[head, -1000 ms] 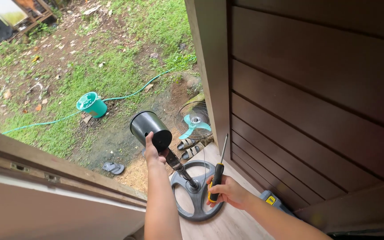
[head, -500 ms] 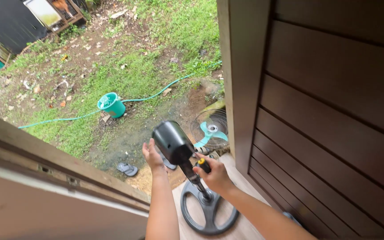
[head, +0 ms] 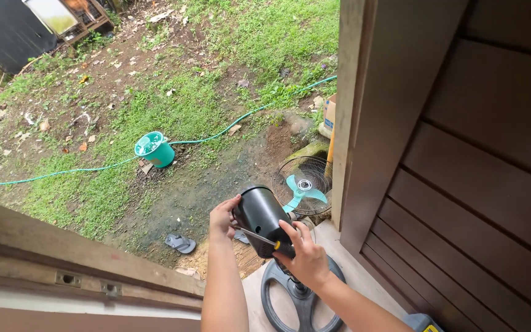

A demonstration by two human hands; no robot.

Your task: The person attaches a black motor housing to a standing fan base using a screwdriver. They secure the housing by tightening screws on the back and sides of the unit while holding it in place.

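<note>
Black fan motor housing sits upright between your hands: left hand cups its side, right hand grips the screwdriver, tip angled into it

A home's back doorway onto a yard: brown wooden wall, grass with a green hose, a teal bucket, slippers.

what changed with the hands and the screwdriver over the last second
The right hand lifted the screwdriver from down by the round base up across the black motor housing. The left hand slid from the housing's neck to its side. The housing remains on its stand, and the fan blade guard stayed put.
</note>
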